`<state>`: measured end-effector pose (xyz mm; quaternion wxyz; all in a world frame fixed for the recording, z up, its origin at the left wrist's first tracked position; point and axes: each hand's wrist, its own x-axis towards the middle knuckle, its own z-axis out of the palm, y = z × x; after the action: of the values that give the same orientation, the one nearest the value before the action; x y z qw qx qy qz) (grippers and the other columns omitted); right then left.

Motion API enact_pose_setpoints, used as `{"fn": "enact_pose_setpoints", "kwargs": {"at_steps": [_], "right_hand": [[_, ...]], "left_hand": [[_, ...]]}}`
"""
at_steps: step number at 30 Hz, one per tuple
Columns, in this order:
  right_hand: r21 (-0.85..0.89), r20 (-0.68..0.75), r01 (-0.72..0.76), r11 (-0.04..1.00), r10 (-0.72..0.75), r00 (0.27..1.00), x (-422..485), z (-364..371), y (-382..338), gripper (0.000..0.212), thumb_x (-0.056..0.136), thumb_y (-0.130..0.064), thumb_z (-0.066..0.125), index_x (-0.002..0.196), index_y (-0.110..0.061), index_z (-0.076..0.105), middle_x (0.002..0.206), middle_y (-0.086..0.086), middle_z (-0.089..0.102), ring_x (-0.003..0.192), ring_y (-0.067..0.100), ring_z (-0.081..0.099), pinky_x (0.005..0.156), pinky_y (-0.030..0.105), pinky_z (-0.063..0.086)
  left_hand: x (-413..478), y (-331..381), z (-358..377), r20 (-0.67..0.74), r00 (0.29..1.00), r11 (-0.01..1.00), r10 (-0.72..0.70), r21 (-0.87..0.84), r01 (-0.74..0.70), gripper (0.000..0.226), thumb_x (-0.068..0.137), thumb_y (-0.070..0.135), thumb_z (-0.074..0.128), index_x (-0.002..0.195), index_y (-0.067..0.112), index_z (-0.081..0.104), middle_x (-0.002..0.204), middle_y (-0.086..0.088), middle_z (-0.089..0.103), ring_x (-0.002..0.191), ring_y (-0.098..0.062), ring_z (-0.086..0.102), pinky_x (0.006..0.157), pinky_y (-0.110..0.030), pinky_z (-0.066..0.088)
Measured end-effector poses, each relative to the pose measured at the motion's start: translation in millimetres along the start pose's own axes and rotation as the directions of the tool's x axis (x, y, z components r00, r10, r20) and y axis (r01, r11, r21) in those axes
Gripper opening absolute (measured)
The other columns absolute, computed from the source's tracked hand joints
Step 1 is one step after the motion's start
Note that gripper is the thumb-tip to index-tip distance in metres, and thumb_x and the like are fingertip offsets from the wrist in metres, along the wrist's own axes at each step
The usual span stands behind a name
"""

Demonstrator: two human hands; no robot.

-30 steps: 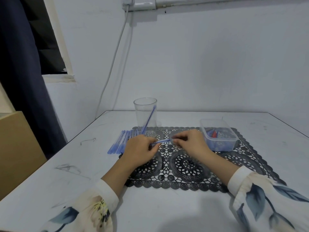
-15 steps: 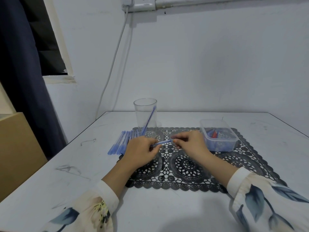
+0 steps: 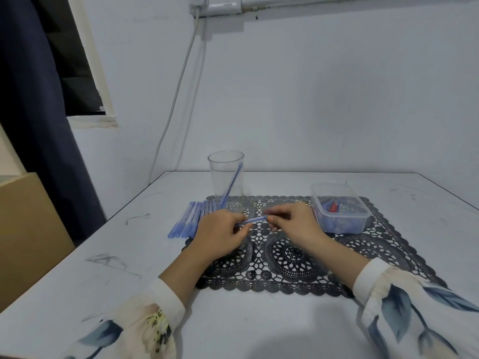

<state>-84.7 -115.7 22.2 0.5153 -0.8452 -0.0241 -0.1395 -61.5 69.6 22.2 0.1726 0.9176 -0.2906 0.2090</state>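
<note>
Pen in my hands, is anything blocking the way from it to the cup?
Nothing visible. The left hand and right hand hold the pen over the mat; the cup stands open just beyond, another pen leaning inside.

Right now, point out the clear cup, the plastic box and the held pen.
clear cup (image 3: 219,177), head view, its wall.
plastic box (image 3: 342,224), head view, front wall.
held pen (image 3: 255,219), head view, mid-barrel.

No readable text, label, brand or number anywhere in view.
</note>
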Motion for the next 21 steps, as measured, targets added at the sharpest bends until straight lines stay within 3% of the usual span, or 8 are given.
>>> {"fn": "enact_pose_setpoints", "kwargs": {"at_steps": [3, 6, 9, 13, 16, 19, 21], "right_hand": [[-0.022, 0.016, 0.023, 0.999, -0.023, 1.000, -0.3, -1.4, -0.4, 0.022, 0.087, -0.006, 0.062, 0.107, -0.011, 0.068, 0.074, -0.002, 0.068, 0.062, 0.006, 0.061, 0.071, 0.019, 0.053], [-0.213, 0.018, 0.085, 0.973, -0.083, 0.996, -1.6, -2.6, -2.3, 0.017, 0.088, -0.017, 0.061, 0.103, -0.018, 0.070, 0.080, -0.006, 0.067, 0.072, 0.007, 0.060, 0.074, 0.022, 0.049], [-0.302, 0.059, 0.143, 0.943, -0.131, 0.990, -3.9, -1.8, -4.9, 0.014, 0.092, -0.021, 0.056, 0.100, -0.018, 0.068, 0.080, -0.007, 0.063, 0.070, 0.004, 0.053, 0.070, 0.022, 0.042], [-0.364, 0.099, 0.169, 0.916, -0.143, 0.985, -5.5, -2.4, -6.3, 0.028, 0.097, -0.025, 0.045, 0.072, -0.023, 0.059, 0.065, -0.002, 0.055, 0.061, 0.013, 0.048, 0.058, 0.025, 0.035], [-0.349, 0.105, 0.162, 0.923, -0.133, 0.986, -4.1, -3.3, -4.6, 0.037, 0.098, -0.028, 0.042, 0.063, -0.029, 0.054, 0.059, -0.001, 0.052, 0.056, 0.014, 0.046, 0.056, 0.026, 0.032], [-0.302, 0.104, 0.149, 0.942, -0.123, 0.987, -4.5, -2.9, -3.4, 0.034, 0.097, -0.030, 0.043, 0.067, -0.029, 0.058, 0.063, 0.004, 0.056, 0.056, 0.012, 0.046, 0.058, 0.028, 0.034], [-0.233, 0.091, 0.144, 0.962, -0.126, 0.988, -5.5, -2.0, -2.2, 0.024, 0.097, -0.030, 0.045, 0.084, -0.022, 0.063, 0.074, 0.003, 0.062, 0.063, 0.010, 0.051, 0.064, 0.028, 0.040]], "left_hand": [[-0.3, -0.1, 0.1, -0.001, 1.000, 1.000, 0.008, -0.006, -0.008, 0.030, 0.092, 0.043, 0.047, 0.102, 0.025, 0.069, 0.071, 0.004, 0.062, 0.069, -0.011, 0.052, 0.063, -0.027, 0.046], [0.1, 0.1, -0.4, -0.004, 1.000, 1.000, 0.009, -0.013, -0.009, 0.031, 0.092, 0.043, 0.047, 0.100, 0.022, 0.069, 0.071, 0.002, 0.063, 0.069, -0.013, 0.054, 0.064, -0.030, 0.048], [0.1, 0.3, -0.4, -0.005, 1.000, 1.000, 0.008, -0.027, -0.008, 0.030, 0.092, 0.042, 0.049, 0.100, 0.022, 0.069, 0.071, 0.002, 0.064, 0.069, -0.013, 0.054, 0.064, -0.029, 0.048], [-1.0, 1.4, -1.2, -0.005, 1.000, 0.998, 0.031, -0.057, -0.031, 0.027, 0.091, 0.040, 0.050, 0.102, 0.024, 0.070, 0.071, 0.003, 0.064, 0.069, -0.011, 0.054, 0.066, -0.028, 0.048], [-1.8, 2.6, -1.9, -0.013, 0.998, 0.996, 0.056, -0.067, -0.057, 0.027, 0.091, 0.040, 0.052, 0.102, 0.024, 0.070, 0.072, 0.004, 0.065, 0.069, -0.012, 0.055, 0.066, -0.029, 0.048], [-1.4, 2.5, -2.2, -0.011, 0.999, 0.996, 0.049, -0.075, -0.050, 0.027, 0.091, 0.039, 0.052, 0.103, 0.024, 0.070, 0.072, 0.003, 0.065, 0.069, -0.012, 0.055, 0.067, -0.030, 0.049], [-0.7, 1.7, -2.2, -0.016, 0.999, 0.997, 0.030, -0.076, -0.031, 0.027, 0.091, 0.040, 0.051, 0.102, 0.024, 0.070, 0.072, 0.003, 0.065, 0.069, -0.012, 0.055, 0.065, -0.029, 0.048]]}}
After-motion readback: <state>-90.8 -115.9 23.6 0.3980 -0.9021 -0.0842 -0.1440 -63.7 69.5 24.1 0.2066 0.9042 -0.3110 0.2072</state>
